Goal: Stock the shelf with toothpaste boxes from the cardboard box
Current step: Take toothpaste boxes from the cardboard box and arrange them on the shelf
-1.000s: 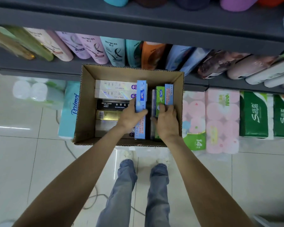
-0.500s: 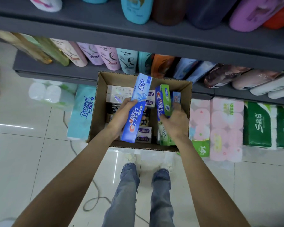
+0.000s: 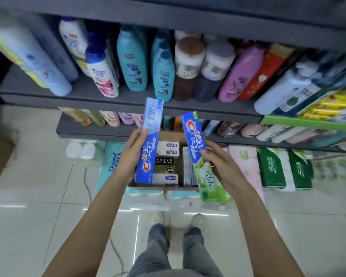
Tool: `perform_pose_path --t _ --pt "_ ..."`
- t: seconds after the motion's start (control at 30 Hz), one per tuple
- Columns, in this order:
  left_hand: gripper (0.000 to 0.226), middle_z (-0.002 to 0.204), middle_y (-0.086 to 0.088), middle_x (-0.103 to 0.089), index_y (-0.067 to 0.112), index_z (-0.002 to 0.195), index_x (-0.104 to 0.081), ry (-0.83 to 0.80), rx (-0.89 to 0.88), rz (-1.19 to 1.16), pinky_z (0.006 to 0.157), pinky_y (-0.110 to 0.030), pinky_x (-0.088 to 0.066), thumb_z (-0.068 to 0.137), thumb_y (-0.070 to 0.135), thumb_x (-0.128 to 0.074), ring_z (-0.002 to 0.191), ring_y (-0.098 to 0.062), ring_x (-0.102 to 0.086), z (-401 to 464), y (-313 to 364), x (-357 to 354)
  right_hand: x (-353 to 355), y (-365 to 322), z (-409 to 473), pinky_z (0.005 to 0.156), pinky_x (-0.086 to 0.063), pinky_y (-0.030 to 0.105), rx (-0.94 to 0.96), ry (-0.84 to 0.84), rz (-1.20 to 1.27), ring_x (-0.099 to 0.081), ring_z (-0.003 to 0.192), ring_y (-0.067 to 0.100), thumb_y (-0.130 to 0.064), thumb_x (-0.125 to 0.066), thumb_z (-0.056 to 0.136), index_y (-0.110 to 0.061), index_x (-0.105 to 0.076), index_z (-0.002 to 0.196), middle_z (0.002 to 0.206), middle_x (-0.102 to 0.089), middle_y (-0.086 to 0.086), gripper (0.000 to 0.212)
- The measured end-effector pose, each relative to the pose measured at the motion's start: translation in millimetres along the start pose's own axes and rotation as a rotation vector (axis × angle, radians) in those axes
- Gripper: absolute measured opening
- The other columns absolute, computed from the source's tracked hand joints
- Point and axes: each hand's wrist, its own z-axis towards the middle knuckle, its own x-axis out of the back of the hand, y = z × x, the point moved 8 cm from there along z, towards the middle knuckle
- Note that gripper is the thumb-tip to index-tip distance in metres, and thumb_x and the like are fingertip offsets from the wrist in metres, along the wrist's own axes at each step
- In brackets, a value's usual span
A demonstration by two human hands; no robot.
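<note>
My left hand (image 3: 130,154) grips a blue Crest toothpaste box (image 3: 151,140) by its long side, held upright above the cardboard box (image 3: 164,187). My right hand (image 3: 221,165) grips a blue and green Crest toothpaste box (image 3: 200,154), tilted a little to the left. Both boxes are lifted clear of the carton, level with the lower grey shelf (image 3: 112,132). Inside the cardboard box lie several more toothpaste boxes (image 3: 167,148), white, black and gold, stacked flat. The carton stands on the floor in front of the shelving, partly hidden by my hands.
Shampoo and body wash bottles (image 3: 132,62) fill the upper grey shelf (image 3: 128,100). Tissue packs (image 3: 274,166) and toilet roll packs (image 3: 246,162) sit on the floor right of the carton, a light blue pack (image 3: 112,162) to its left. A cable (image 3: 87,182) runs over the tiled floor by my feet.
Both hands have lifted their toothpaste boxes up out of the carton. The view has tilted upward, bringing a higher shelf of bottles into sight.
</note>
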Motion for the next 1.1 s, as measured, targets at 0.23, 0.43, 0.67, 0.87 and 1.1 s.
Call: perform_pose_path --t 0.23,0.43,0.67,0.87,1.1 --pt "0.018 0.066 0.001 -0.065 0.017 0.08 -0.061 0.01 -0.187 0.014 0.061 -0.027 -0.046 0.091 0.032 -0.059 0.055 -0.009 -0.06 -24 90 0 -15 -105 -33 0.083 -0.045 0.009 0.37 -0.081 -0.353 -0.059 0.094 -0.011 -0.008 -0.051 0.093 -0.024 -0.048 0.132 0.116 -0.061 -0.013 0.042" --pt "0.019 0.066 0.006 -0.068 0.01 0.087 -0.062 -0.052 -0.494 0.296 0.053 -0.013 -0.041 0.089 0.029 -0.061 0.057 -0.002 -0.058 -38 193 -1 -35 -195 -55 0.07 -0.047 0.007 0.665 -0.09 -0.479 -0.062 0.084 -0.01 -0.013 -0.056 0.087 -0.025 -0.05 0.123 0.1 -0.067 -0.015 0.038" --pt "0.025 0.081 0.016 -0.072 0.034 0.089 -0.063 0.013 -0.719 0.564 0.065 -0.019 -0.049 0.077 0.056 -0.063 0.072 0.001 -0.066 -41 263 12 -59 -303 -64 0.088 -0.047 0.032 1.13 0.146 -1.064 -0.061 0.105 0.009 -0.041 -0.06 0.084 -0.036 -0.053 0.127 0.118 -0.063 -0.016 0.044" --pt "0.029 0.088 0.001 -0.072 0.012 0.102 -0.058 0.046 -0.641 0.328 0.061 -0.021 -0.051 0.087 0.036 -0.061 0.075 -0.009 -0.066 -36 286 8 -90 -372 5 0.089 -0.042 0.037 1.077 0.334 -1.482 -0.05 0.122 0.024 -0.029 -0.057 0.092 -0.031 -0.046 0.135 0.134 -0.053 -0.002 0.044" --pt "0.03 0.098 -0.008 -0.069 0.007 0.105 -0.05 0.039 -0.619 0.184 0.064 -0.027 -0.057 0.088 0.029 -0.062 0.081 -0.013 -0.069 -37 311 -11 -103 -390 73 0.103 -0.029 0.031 1.066 0.378 -1.324 -0.04 0.121 0.027 -0.002 -0.053 0.089 -0.018 -0.067 0.111 0.126 -0.056 0.006 0.03"
